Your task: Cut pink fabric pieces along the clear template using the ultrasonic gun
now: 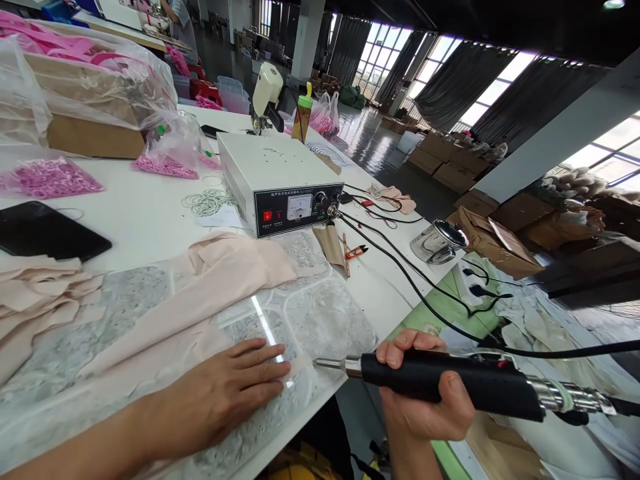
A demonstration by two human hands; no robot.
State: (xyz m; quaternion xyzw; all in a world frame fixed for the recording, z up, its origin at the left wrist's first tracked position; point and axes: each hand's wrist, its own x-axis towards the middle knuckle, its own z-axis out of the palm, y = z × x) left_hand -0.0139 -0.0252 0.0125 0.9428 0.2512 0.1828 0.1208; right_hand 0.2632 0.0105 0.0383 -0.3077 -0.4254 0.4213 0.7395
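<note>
My left hand [225,383] lies flat, fingers stretched out, on the grey marble-patterned mat [330,317] and the edge of some pale pink fabric [220,280]. A glossy reflection crosses the mat by its fingertips; whether a clear sheet lies under them I cannot tell. In my right hand [420,393] is a black ultrasonic welding handpiece [445,380], gripped around its barrel. Its thin metal tip points left, just right of my left fingertips, above the mat's front right part. Behind the mat stands the white ultrasonic generator box [277,173], with a lit red switch.
Black cables [395,247] run from the box past the table's right edge. Orange-handled snips [355,252] and a glass mug [437,241] stand or lie on the right. At left are a black phone [53,230], folded fabric [43,300] and bags of pink pieces [55,177].
</note>
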